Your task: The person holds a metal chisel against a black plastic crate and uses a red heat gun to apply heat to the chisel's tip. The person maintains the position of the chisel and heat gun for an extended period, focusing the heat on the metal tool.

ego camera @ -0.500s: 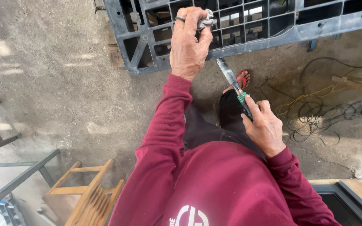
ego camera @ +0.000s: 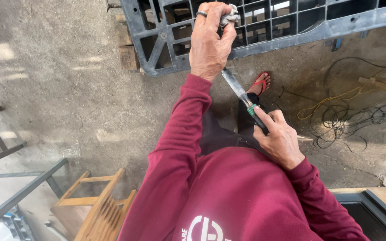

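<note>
My left hand [ego camera: 210, 42], with a ring on one finger, is closed on a crumpled grey rag [ego camera: 229, 17] and presses it against the dark grey plastic pallet [ego camera: 264, 31] at the top of the view. My right hand [ego camera: 279, 138] grips the black and green handle of a chisel [ego camera: 243, 96]. Its flat metal blade points up toward my left hand, and the tip sits under the heel of that hand. Both arms wear maroon sleeves. My foot in a red sandal [ego camera: 261, 82] shows on the concrete below the pallet.
Tangled black and yellow cables [ego camera: 358, 111] lie on the concrete floor at right. A wooden block [ego camera: 127, 57] sits under the pallet's left corner. A small wooden stool [ego camera: 97, 201] stands at lower left beside a dark metal frame [ego camera: 18, 194].
My right hand has pushed the chisel up and left, bringing its blade tip under my left hand. The left hand stays on the rag at the pallet.
</note>
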